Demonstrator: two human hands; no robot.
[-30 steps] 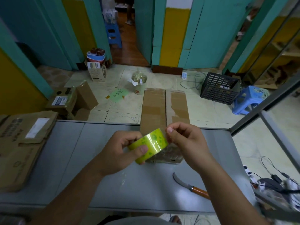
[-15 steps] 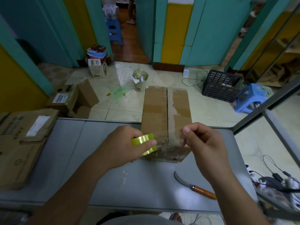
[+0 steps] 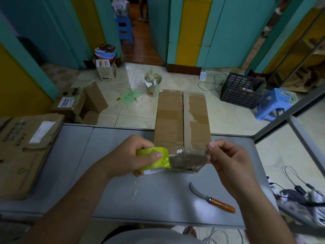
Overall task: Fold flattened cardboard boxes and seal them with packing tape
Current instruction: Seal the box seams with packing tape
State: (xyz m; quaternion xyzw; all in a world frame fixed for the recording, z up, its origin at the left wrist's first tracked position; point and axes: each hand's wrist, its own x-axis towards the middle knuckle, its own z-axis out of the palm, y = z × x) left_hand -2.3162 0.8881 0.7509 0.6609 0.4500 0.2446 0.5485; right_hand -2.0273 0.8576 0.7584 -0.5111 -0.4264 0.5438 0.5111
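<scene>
Now left hand (image 3: 131,156) clamps the tape roll (image 3: 162,163) (thumb across it), right hand (image 3: 230,162) pinching the clear tape end (image 3: 206,155).

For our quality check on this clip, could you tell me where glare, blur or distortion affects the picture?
Head view: wide-angle bending of the table edge and door frames; soft glare on the table beside the knife; cables at far right blurred; tape roll sharp.

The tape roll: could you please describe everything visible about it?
The tape roll is glossy yellow-green with a white core underneath. The left hand grips it, thumb across its face, over the grey table beside the near left corner of the cardboard box. A clear strip runs from it to the pinching right hand.
</scene>
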